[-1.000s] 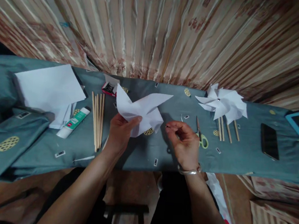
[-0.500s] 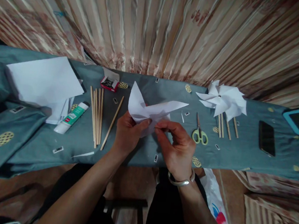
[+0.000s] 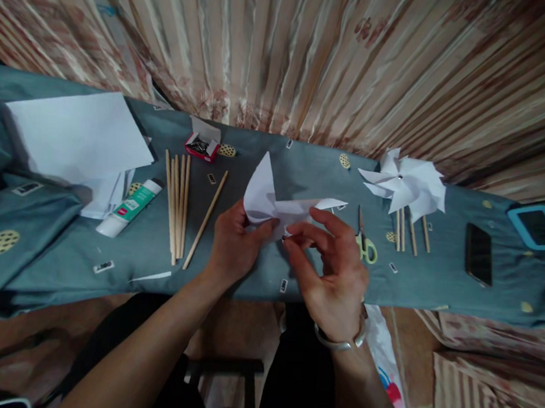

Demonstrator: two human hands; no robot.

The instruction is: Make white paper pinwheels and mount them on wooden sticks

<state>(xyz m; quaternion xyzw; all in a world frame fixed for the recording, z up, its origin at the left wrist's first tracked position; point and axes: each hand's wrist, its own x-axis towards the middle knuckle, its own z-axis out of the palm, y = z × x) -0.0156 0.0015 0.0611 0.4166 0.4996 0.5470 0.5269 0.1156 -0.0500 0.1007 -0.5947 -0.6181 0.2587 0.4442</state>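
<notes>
Over the green tablecloth [image 3: 439, 283], near the middle of its front edge, the left hand [image 3: 236, 242] is clamping a folded white paper pinwheel [image 3: 260, 196], its thumb pressing on the near side of the paper. One pointed blade is standing up and another is stretching out to the right. Close beside it, the right hand [image 3: 332, 272] is bringing thumb and fingertips together on a small dark thing [image 3: 285, 236] right at the paper, too tiny to make out clearly, while the index finger is spreading out toward the right blade. A silver bracelet [image 3: 338, 346] is circling the right wrist. To the left of the hands, a single wooden stick [image 3: 205, 220] is lying apart from a bunch of sticks [image 3: 173, 206]; beyond them a red box [image 3: 202, 147] is sitting open with small dark pieces inside. Farther left, a glue tube [image 3: 132, 207] is resting near white paper sheets [image 3: 75, 134]. On the right, green-handled scissors [image 3: 370, 250] are lying partly behind the right hand, finished pinwheels [image 3: 421, 181] are resting together with their sticks pointing toward the person, and a dark phone [image 3: 479, 254] is lying near a blue-framed tablet [image 3: 541, 227].
</notes>
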